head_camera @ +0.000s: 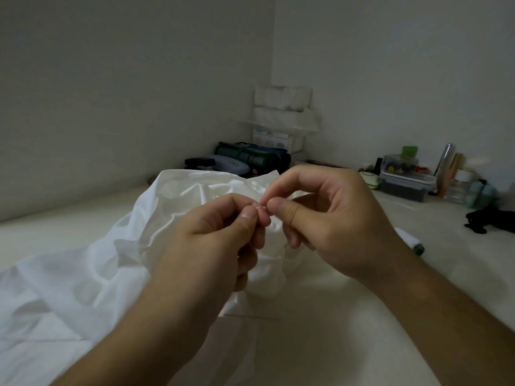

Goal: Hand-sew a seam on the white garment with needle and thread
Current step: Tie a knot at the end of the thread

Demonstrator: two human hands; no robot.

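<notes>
- Hands met above the crumpled white garment [83, 280], which lay across the left and middle of the pale bench [348, 330] and rose in a bunched fold just behind the fingers.
- The left hand [220, 232] had its fingers curled, thumb tip pressed against the forefinger in a pinch; what it pinched was too small to make out, perhaps a thread or needle.
- The right hand [331, 215] arched over from the right, its thumb and forefinger also closed in a pinch, tips touching those of the left hand; the other fingers curled loosely beneath.
- Neither needle nor thread could be seen clearly between the fingertips.
- A spool with a dark green end [412, 242] lay on the bench just beside the right wrist.
- A black object [490, 220] sat near the right edge of the bench; what it was could not be told.
- Clear lidded containers [404, 176] and several bottles [459, 179] stood along the right wall.
- In the far corner stood a stack of white boxes and packages [281, 118], with a dark green roll [250, 157] and a pale glasses case [228, 164] in front.
</notes>
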